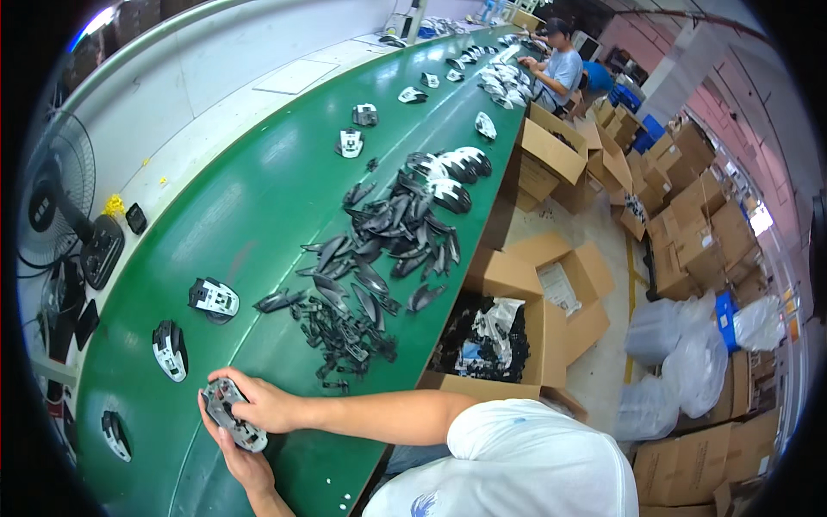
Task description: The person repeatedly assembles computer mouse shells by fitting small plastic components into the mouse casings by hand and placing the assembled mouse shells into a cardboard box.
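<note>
Between my hands is a grey and black computer mouse shell (244, 431), its inner side with small parts facing up. My left hand (245, 464) wraps round its lower left edge. From the right, my right hand (269, 403) grips its upper edge, with fingers bent over the inside; whether they pinch a small part cannot be made out. Just beyond lie a black-and-white mouse shell (170, 351) and a white mouse base (214, 298) with black parts. Another shell (115, 435) lies to the left. All rest on the green work surface (284, 198).
To the right lie a heap of black curved side pieces (396, 215), small black clips (340, 340) and several white-and-black shells (452, 172). An open carton (551, 345) stands beside the table edge. A fan (65, 207) stands left. A co-worker (560, 69) works farther along.
</note>
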`<state>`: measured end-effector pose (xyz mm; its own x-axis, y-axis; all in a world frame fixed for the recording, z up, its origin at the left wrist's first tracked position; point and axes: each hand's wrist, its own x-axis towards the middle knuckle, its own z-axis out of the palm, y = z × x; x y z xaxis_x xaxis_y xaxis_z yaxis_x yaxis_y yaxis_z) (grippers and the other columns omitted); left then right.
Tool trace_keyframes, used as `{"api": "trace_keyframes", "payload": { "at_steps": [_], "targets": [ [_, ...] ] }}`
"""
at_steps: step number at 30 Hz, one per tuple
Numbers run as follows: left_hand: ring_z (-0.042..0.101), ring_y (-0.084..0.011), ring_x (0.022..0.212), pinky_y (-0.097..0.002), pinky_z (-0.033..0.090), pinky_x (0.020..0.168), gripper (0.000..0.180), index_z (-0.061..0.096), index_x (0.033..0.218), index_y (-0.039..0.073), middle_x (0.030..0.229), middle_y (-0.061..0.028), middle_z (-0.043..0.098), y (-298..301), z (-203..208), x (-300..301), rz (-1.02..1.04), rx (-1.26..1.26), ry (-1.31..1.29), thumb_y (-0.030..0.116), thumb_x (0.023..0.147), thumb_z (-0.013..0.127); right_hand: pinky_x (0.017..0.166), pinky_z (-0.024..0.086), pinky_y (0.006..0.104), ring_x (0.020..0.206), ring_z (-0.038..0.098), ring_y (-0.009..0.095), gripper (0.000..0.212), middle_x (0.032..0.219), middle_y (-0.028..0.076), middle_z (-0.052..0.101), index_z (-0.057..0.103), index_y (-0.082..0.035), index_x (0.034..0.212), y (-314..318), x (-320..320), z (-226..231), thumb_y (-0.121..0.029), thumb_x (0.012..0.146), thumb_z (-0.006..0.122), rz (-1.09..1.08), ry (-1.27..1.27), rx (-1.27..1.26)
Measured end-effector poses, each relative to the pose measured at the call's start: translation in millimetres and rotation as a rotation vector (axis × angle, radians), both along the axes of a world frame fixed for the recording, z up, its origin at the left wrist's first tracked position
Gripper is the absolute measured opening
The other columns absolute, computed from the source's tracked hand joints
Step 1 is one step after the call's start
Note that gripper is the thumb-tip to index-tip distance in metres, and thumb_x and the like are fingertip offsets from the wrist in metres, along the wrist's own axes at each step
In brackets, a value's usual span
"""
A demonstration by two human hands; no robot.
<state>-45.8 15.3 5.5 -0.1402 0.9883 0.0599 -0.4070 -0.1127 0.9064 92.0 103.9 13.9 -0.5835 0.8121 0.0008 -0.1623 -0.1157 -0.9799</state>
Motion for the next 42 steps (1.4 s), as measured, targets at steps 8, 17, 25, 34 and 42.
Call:
{"api": "trace_keyframes", "payload": {
  "at_steps": [8, 17, 25, 34, 42],
  "targets": [
    [0.031, -0.0255, 0.163, -0.0423, 0.023, 0.134, 0.065, 0.022, 0.176, 0.009, 0.178, -0.0095, 0.031, -71.9, 14.8, 12.1, 0.196, 0.014, 0.030, 0.040, 0.121, 0.038, 0.113, 0.049, 0.0409, 0.132, 0.062, 0.026, 0.060, 0.136, 0.016, 0.065, 0.042, -0.004, 0.154, -44.1, -10.7, 4.2, -0.005, 0.096, 0.053, 0.125, 0.116, 0.155],
    [0.057, -0.0386, 0.142, -0.0509, 0.043, 0.121, 0.058, 0.051, 0.156, -0.004, 0.157, -0.0252, 0.056, -183.0, 92.5, 53.4, 0.504, -0.014, 0.588, 0.040, 0.117, 0.050, 0.117, 0.046, 0.0461, 0.138, 0.057, 0.040, 0.073, 0.146, 0.024, 0.058, 0.035, -0.002, 0.161, -132.9, -15.3, 39.2, -0.009, 0.092, 0.054, 0.446, 0.032, 0.164],
    [0.057, -0.0295, 0.131, -0.0440, 0.045, 0.113, 0.055, 0.053, 0.150, -0.004, 0.144, -0.0163, 0.059, -232.9, 98.4, 23.0, 0.188, 0.075, 0.419, 0.040, 0.118, 0.049, 0.131, 0.031, 0.0449, 0.159, 0.030, 0.044, 0.085, 0.172, 0.024, 0.026, 0.027, 0.006, 0.167, -153.6, -10.7, 45.9, -0.021, 0.093, 0.061, 0.589, -0.171, 0.350],
    [0.067, -0.0389, 0.127, -0.0525, 0.055, 0.108, 0.055, 0.042, 0.163, -0.004, 0.150, -0.0222, 0.062, -331.5, 43.8, -125.8, 0.555, -0.021, 0.070, 0.020, 0.114, 0.055, 0.118, 0.043, 0.0542, 0.143, 0.053, 0.042, 0.067, 0.150, 0.023, 0.059, 0.062, 0.000, 0.147, -102.9, 19.2, 32.2, -0.036, 0.092, 0.076, 0.288, -0.321, 0.886],
    [0.042, -0.0266, 0.154, -0.0409, 0.038, 0.124, 0.075, 0.033, 0.172, 0.006, 0.172, -0.0141, 0.040, -544.5, 72.9, -120.3, 1.288, -0.607, 0.346, 0.016, 0.106, 0.066, 0.120, 0.038, 0.0586, 0.146, 0.049, 0.044, 0.055, 0.155, 0.023, 0.059, 0.067, -0.009, 0.146, -68.7, 95.6, 10.7, -0.030, 0.096, 0.077, -0.125, -1.024, 1.309]
  ]
}}
